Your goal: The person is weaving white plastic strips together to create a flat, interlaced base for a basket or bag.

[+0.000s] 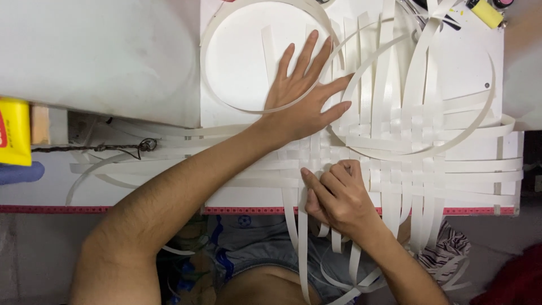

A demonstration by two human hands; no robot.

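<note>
White and cluttered, the table (237, 116) is carrying a half-woven mat of pale strips (395, 152). Left hand (305, 96) is lying flat, fingers spread, pinning the weave so it cannot shift. Right hand (336, 195) is curling closed, pinching one strip (302, 237) at the near edge.

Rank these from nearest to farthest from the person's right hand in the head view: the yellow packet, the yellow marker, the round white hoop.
From the right hand:
1. Round white hoop, up and left, under the left hand.
2. Yellow marker, top right corner.
3. Yellow packet, far left edge.
</note>
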